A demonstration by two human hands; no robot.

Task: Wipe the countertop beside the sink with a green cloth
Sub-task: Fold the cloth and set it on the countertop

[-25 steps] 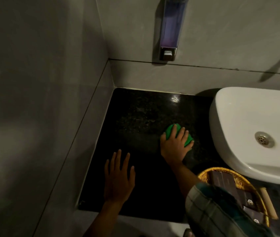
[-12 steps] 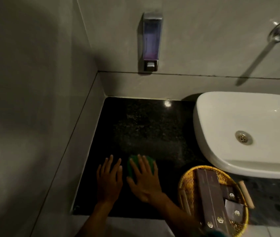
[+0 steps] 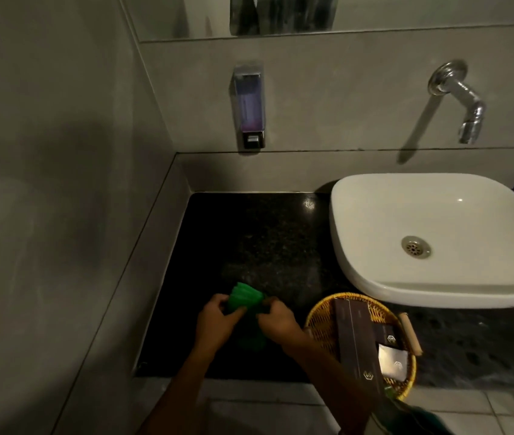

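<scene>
The green cloth (image 3: 244, 298) is bunched between both hands above the near part of the black granite countertop (image 3: 258, 240). My left hand (image 3: 216, 320) grips its left side and my right hand (image 3: 276, 318) pinches its right side. Part of the cloth hangs down in shadow between my wrists. The white sink basin (image 3: 437, 215) stands to the right of the dark counter.
A woven basket (image 3: 321, 321) with dark boxes and a sachet sits by my right forearm, under the sink's front rim. A soap dispenser (image 3: 248, 106) and a chrome tap (image 3: 459, 95) hang on the back wall. A grey wall closes the left side.
My right hand slid the cloth from mid-counter toward the front edge. Both hands have since lifted off the surface and closed on the cloth. The view has pulled back and up.
</scene>
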